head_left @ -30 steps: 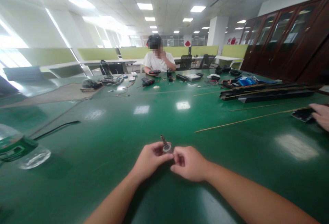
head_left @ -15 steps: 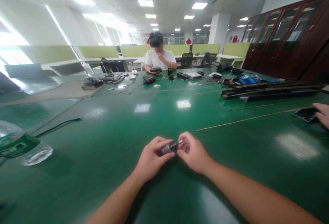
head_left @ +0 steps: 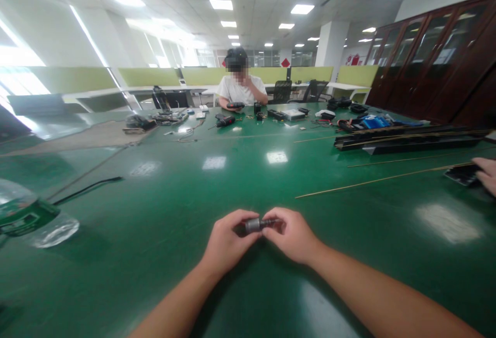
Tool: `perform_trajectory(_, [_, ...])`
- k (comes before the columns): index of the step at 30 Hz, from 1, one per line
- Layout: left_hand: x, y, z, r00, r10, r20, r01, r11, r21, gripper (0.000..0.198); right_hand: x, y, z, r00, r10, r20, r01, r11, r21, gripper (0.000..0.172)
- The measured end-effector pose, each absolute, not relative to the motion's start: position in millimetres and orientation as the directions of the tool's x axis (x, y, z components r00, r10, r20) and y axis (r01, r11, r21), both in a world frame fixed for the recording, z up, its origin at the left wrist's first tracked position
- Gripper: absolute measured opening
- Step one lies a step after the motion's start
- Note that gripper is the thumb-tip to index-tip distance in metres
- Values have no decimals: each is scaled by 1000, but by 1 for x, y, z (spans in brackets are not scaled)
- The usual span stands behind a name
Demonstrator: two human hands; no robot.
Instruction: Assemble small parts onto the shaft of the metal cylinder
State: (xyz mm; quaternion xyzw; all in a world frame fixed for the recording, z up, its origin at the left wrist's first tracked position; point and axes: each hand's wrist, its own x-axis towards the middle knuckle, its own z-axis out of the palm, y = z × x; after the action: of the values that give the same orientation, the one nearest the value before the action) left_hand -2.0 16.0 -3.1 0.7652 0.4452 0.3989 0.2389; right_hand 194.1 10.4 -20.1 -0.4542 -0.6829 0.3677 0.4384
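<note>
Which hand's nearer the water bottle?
Left. The left hand lies right of the water bottle, apart from it; the right hand sits farther right, across the metal part both pinch.

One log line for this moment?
left hand: grips metal cylinder | right hand: pinches shaft | part: horizontal, over green table

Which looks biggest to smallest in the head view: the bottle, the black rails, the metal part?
1. black rails, longest.
2. bottle, near and cut off, so unsure against the rails.
3. metal part, clearly smallest.
</note>
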Motion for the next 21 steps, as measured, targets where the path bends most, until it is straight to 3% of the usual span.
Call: perform_trajectory(21, [-6,17,-4,216,876,432,488,-480,729,23,194,15,-23,-168,976,139,144,163,-976,12])
